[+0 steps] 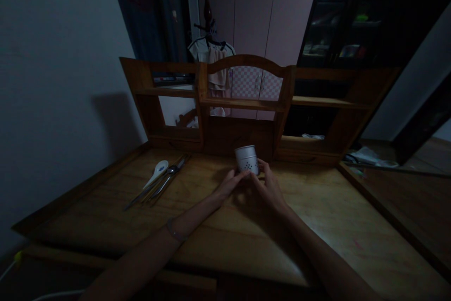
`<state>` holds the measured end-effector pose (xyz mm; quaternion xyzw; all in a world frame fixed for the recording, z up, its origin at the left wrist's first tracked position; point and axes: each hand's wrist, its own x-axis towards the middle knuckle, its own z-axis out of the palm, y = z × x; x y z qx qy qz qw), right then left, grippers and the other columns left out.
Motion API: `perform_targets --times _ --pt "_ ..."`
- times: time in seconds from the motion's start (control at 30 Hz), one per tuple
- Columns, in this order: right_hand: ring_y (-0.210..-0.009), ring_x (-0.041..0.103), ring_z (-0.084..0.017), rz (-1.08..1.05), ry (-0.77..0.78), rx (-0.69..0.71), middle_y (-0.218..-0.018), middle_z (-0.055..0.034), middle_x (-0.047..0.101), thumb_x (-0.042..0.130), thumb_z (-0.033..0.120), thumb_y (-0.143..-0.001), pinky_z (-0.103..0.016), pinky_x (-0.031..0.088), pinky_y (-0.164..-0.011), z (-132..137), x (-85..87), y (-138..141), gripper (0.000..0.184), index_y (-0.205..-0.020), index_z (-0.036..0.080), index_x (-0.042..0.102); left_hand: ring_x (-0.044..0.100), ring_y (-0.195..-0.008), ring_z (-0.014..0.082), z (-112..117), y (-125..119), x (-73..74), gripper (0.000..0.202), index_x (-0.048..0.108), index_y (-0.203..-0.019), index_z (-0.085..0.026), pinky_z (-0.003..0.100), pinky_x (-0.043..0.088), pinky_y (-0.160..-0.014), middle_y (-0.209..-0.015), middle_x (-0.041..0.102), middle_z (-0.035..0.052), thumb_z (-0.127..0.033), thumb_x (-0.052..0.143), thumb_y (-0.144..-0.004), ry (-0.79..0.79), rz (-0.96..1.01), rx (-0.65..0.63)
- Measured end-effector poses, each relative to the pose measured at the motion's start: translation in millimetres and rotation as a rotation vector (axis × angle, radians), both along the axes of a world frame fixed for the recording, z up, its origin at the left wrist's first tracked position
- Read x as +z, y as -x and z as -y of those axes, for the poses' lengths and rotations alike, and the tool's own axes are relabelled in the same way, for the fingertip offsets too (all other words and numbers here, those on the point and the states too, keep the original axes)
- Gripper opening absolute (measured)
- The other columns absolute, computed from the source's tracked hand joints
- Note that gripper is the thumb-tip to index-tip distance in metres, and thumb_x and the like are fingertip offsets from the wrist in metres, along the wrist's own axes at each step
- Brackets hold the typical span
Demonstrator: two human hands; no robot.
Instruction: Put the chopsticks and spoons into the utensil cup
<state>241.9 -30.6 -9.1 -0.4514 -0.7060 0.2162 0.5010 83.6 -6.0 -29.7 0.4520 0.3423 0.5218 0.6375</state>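
A small white cup-shaped holder (246, 158) with small holes in its side stands upright on the wooden desk (105, 219), near the back. My left hand (229, 186) touches its lower left side with fingers curled against it. My right hand (269, 185) grips its lower right side, thumb and fingers around the base. Both forearms reach in from the bottom edge; a thin bracelet sits on my left wrist.
A white ceramic spoon (157, 172), a metal spoon and chopsticks (160, 185) lie on the desk's left. A wooden shelf unit (246, 104) rises at the desk's back. Papers (366, 156) lie at the right. A pink wardrobe and hanging clothes stand behind. The room is dim.
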Motion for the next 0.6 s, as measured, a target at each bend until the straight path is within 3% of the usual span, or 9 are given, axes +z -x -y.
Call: perform_targets --times 0.23,0.33,0.43,0.5,0.6 --pt "-0.113 0.056 -0.022 -0.035 -0.09 0.065 -0.127 -0.0097 0.056 0.051 0.037 -0.092 -0.035 0.049 -0.088 3 3.9 3 0.042 -0.131 0.023 0.048 0.068 -0.08 0.0199 3 2 4.4 0.062 0.057 -0.12 -0.013 0.026 0.054 -0.067 -0.105 0.069 0.0142 -0.047 0.076 -0.071 0.034 -0.052 0.056" --pt "-0.107 0.058 -0.02 -0.091 -0.11 0.002 -0.12 -0.0098 0.06 0.045 0.04 -0.096 -0.032 0.048 -0.086 0 7.1 -1 0.034 -0.123 0.021 0.053 0.067 -0.077 0.0184 3 3 4.1 0.063 0.059 -0.118 -0.014 0.024 0.052 -0.063 -0.1 0.07 0.0124 -0.052 0.074 -0.071 0.036 -0.075 0.113" --pt "-0.079 0.063 -0.017 -0.094 -0.123 -0.142 -0.089 -0.0063 0.067 0.04 0.044 -0.097 -0.026 0.047 -0.071 -9 8.3 -15 0.033 -0.099 0.018 0.061 0.066 -0.085 0.0206 2 5 8.7 0.063 0.057 -0.12 -0.016 0.027 0.052 -0.066 -0.105 0.068 0.0125 -0.054 0.072 -0.072 -0.02 -0.082 0.168" --pt "-0.057 0.055 -0.013 -0.054 -0.099 -0.255 -0.063 -0.0002 0.058 0.04 0.048 -0.096 -0.023 0.04 -0.059 -16 7.3 -26 0.04 -0.078 0.017 0.058 0.064 -0.098 0.0222 1 7 17.5 0.063 0.055 -0.121 -0.017 0.029 0.052 -0.077 -0.111 0.067 0.012 -0.049 0.074 -0.07 -0.141 -0.084 0.23" --pt "-0.049 0.045 -0.012 -0.01 -0.076 -0.346 -0.051 0.0023 0.046 0.038 0.052 -0.094 -0.023 0.032 -0.052 -25 2.8 -40 0.051 -0.058 0.018 0.05 0.06 -0.109 0.0228 -4 17 34.6 0.07 0.051 -0.124 -0.018 0.032 0.046 -0.094 -0.117 0.065 0.0109 -0.041 0.08 -0.064 -0.321 -0.118 0.339"
